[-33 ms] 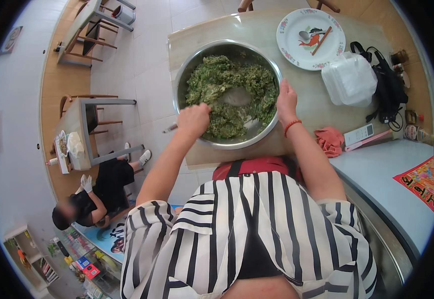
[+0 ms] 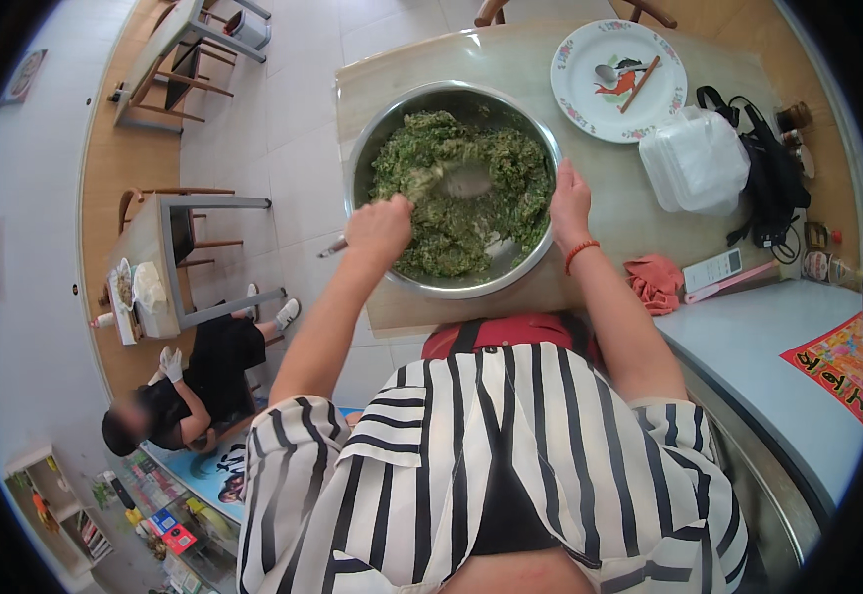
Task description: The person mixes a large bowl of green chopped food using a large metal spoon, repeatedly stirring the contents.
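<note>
Head view: metal bowl (image 2: pixel 471 291) holds green mixture (image 2: pixel 431 144).

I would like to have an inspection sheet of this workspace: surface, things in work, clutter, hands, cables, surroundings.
Surface: light table, with the metal bowl on it.
Job's things: the bowl holds a chopped green mixture; a utensil handle sticks out left of it.
Clutter: patterned plate with spoon and brown stick; white plastic bag; black bag; reddish cloth.
Hands: left hand closed around the handle; right hand against the bowl's right rim, exact grip unclear.
Cables: thin black loop beside the black bag; cable or strap, cannot tell.
Surroundings: seated person in black, white gloves, at left.
</note>
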### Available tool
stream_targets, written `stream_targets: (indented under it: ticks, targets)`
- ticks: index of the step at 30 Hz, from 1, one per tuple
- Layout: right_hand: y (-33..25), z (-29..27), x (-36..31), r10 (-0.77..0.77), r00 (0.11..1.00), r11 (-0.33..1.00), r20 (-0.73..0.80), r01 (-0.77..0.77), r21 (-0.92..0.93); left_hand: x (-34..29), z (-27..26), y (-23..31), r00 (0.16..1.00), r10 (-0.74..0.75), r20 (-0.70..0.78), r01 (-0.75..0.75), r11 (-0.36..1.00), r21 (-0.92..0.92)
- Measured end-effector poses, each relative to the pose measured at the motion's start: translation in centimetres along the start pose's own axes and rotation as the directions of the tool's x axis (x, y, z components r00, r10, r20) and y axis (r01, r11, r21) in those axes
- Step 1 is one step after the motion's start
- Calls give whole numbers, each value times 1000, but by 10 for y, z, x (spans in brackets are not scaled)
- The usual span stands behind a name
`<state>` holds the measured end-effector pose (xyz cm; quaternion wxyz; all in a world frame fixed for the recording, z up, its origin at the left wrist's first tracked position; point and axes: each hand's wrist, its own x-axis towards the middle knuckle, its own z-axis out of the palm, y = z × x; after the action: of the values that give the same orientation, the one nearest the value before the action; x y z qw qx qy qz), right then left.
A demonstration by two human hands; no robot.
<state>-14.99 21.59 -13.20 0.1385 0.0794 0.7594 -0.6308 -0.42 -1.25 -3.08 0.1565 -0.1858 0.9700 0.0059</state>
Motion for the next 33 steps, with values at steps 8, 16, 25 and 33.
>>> stream_targets:
  ticks: [8,16,25,33]
  targets:
    - [0,-2,-2,7,1000,1000,15,-7,9,38,-66,-20,852,219,-475,-99,959,264]
    - [9,1,0,19,998,999,-53,-17,44,33,-4,-57,991,-103,88,96,992,80]
    - [-4,0,-4,58,998,995,-2,-58,77,-34,18,5,908,-126,401,332,799,-501]
    - [9,0,5,82,996,987,33,-86,134,-69,-16,25,860,-171,481,503,448,-739]
